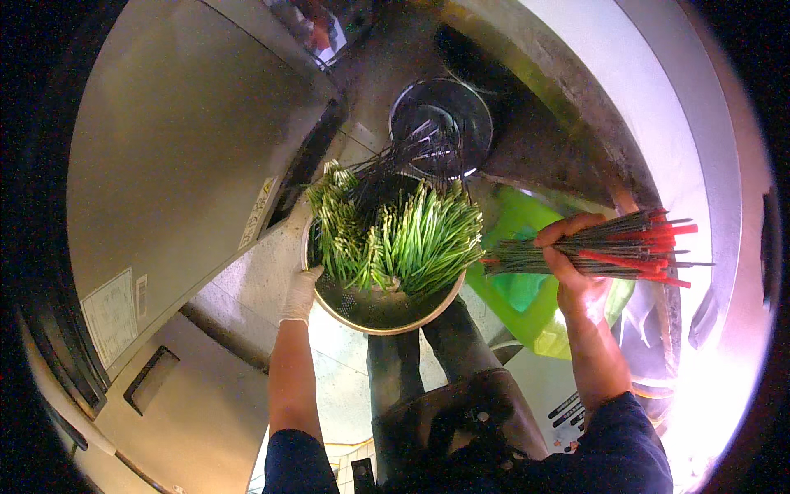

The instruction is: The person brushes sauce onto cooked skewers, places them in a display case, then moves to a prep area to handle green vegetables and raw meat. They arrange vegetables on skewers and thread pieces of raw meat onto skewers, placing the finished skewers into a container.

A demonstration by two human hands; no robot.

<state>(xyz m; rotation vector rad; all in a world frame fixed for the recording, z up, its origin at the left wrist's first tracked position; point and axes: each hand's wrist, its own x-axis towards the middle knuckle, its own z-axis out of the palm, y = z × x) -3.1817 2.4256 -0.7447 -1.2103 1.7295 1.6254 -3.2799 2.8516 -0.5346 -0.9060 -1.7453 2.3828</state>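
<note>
In the middle, a perforated metal colander (382, 321) holds cut green stalks (432, 247) that look like garlic chives, in bunches with pale cut ends. Thin dark skewers (395, 157) stick out from among the bunches past the far rim; how they are joined to the stalks is hard to see. My left hand (300, 299), in a pale thin glove, grips the colander's left rim. To the right of the colander, my right hand (571, 259) closes around a thick bundle of dark skewers (626, 238), some with red ends pointing right.
A large metal appliance (197, 123) stands at left, above a panel with a recessed handle (151, 380). Beyond the colander is a round dark container (441, 92). A bright green plastic bag (531, 330) lies under my right hand, near a white box (537, 389) bearing print.
</note>
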